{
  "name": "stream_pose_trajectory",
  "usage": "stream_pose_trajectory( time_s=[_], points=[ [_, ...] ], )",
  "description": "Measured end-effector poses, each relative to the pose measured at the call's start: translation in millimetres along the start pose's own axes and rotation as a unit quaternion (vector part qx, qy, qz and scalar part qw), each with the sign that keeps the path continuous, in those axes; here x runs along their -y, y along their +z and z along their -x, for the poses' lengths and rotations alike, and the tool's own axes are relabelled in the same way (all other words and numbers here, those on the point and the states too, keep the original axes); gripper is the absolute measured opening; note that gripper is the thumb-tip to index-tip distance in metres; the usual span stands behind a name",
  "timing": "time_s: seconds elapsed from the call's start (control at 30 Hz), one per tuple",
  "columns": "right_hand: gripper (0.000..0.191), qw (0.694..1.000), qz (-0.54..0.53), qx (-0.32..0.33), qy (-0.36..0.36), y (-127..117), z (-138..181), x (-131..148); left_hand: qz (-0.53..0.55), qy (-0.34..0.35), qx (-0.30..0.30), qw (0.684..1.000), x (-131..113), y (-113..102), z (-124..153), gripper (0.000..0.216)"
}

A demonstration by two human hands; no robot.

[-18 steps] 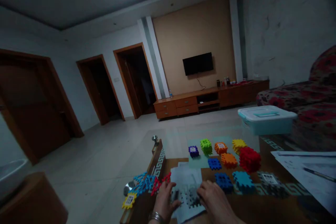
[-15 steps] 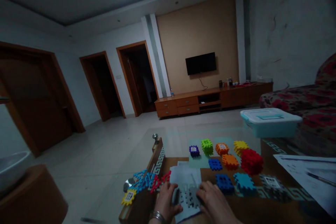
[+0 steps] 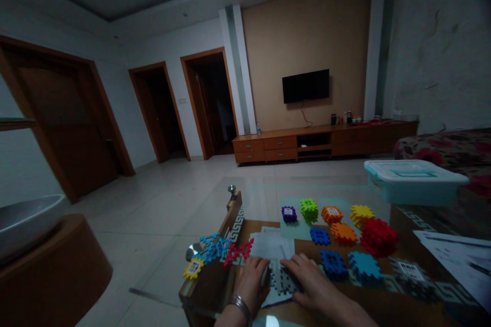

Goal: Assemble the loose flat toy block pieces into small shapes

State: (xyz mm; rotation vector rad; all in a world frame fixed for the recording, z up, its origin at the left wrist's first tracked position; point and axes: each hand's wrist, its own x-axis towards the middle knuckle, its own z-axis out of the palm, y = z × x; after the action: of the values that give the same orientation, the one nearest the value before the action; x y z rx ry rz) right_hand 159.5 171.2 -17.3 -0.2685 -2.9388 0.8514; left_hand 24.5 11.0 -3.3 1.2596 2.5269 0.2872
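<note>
Grey notched pieces (image 3: 284, 282) lying on white paper (image 3: 270, 246) between the hands, toothed edges running away from the wearer, overall long axis unclear, left hand (image 3: 251, 282) and right hand (image 3: 311, 282) apart, fingers half-curled at opposite sides, grip indiscernible.

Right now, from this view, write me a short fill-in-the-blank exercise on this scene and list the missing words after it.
Between the left hand and the right hand are toothed pieces coloured ____.
A silvery band is worn on the person's own ____ side.
In the far row, between the purple block and the orange block, stands a block coloured ____.
The lidded storage box is toward the picture's ____ edge.

Missing words: gray; left; green; right.
</note>
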Motion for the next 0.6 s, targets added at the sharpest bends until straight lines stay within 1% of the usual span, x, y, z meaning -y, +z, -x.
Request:
stream_pose_trajectory(
  time_s=[0.1,0.23,0.4,0.5,0.6],
  points=[
    [0.076,1.0,-0.008,0.003,-0.025,1.2,-2.9,1.2,-0.002,-0.001,0.011,1.0,-4.0,-3.2,1.3,0.075],
    [0.074,0.998,-0.03,0.003,-0.052,-3.9,-5.4,6.6,-0.011,-0.022,0.019,1.0,-10.7,-7.8,-0.2,0.082],
    [0.074,0.997,-0.061,0.004,-0.043,-14.4,-8.7,14.1,-0.037,-0.037,0.02,0.998,-18.3,-10.0,-0.6,0.081],
    [0.073,0.997,-0.059,0.011,-0.04,-13.9,-11.9,17.2,-0.052,-0.04,0.02,0.998,-19.2,-10.6,0.3,0.084],
    [0.077,0.998,-0.044,0.022,-0.042,-11.5,-13.7,17.9,-0.052,-0.05,0.012,0.997,-14.4,-12.3,1.6,0.089]
  ],
)
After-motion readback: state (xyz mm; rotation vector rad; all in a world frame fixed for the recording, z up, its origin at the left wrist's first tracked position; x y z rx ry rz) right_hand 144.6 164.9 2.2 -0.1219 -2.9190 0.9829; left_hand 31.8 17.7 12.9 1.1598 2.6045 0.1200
